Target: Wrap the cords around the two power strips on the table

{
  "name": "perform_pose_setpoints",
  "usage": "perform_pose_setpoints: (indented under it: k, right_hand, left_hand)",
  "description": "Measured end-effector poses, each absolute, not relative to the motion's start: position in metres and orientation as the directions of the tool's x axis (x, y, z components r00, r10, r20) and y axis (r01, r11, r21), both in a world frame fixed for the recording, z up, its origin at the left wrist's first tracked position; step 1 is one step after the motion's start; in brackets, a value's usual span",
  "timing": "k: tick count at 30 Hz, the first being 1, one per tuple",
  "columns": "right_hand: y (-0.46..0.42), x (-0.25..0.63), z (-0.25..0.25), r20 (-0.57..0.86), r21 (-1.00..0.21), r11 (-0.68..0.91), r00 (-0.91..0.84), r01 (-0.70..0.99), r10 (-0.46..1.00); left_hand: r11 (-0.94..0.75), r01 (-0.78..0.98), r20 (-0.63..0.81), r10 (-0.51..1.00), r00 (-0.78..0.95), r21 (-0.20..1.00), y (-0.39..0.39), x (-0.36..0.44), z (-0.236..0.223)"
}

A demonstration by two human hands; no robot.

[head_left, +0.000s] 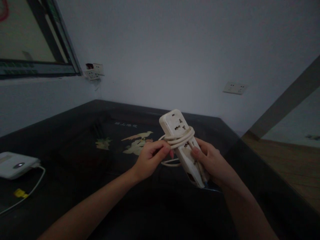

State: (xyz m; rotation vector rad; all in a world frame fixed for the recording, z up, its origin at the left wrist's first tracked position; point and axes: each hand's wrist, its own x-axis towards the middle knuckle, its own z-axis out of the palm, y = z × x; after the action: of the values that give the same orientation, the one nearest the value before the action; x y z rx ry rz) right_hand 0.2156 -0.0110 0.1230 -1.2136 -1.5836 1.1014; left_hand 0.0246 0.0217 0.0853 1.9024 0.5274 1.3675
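Observation:
A white power strip (185, 154) is held tilted above the dark table, its socket face turned up toward me. Its white cord (180, 139) is wound several times around the middle of the strip, and a loose loop hangs below on the left. My right hand (209, 159) grips the lower right side of the strip, thumb on top, with the other fingers hidden behind it. My left hand (154, 155) is closed at the left edge of the windings, pinching the cord between thumb and fingers.
The dark glossy table (112, 115) bears a bird-and-flower picture (136, 145). At the left lies a white device (16, 165) with a thin cable (37, 183) and a yellow tag (20, 193). Wall sockets (235, 88) sit behind; another socket (92, 74) hangs loose near the window.

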Motion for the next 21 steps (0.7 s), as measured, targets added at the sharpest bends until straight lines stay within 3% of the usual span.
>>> perform_pose_setpoints:
  k: [6, 11, 15, 21]
  right_hand:
    - [-0.01, 0.202, 0.114, 0.007, -1.0, 0.009, -0.192, 0.007, 0.981]
    - [-0.013, 0.182, 0.105, -0.089, -0.95, -0.139, -0.184, -0.279, 0.979]
    - [-0.015, 0.178, 0.104, -0.112, -0.938, -0.176, -0.218, -0.298, 0.969]
    - [-0.018, 0.18, 0.103, -0.002, -0.932, -0.095, -0.256, -0.35, 0.967]
  left_hand:
    - [-0.572, -0.158, 0.594, 0.769, 0.238, 0.805, 0.034, 0.022, 0.08]
    - [-0.54, -0.202, 0.574, 0.795, 0.195, 0.817, 0.045, 0.015, 0.078]
    - [-0.55, -0.17, 0.576, 0.792, 0.205, 0.817, 0.049, 0.013, 0.079]
    - [-0.604, -0.117, 0.614, 0.758, 0.222, 0.788, 0.048, 0.011, 0.082]
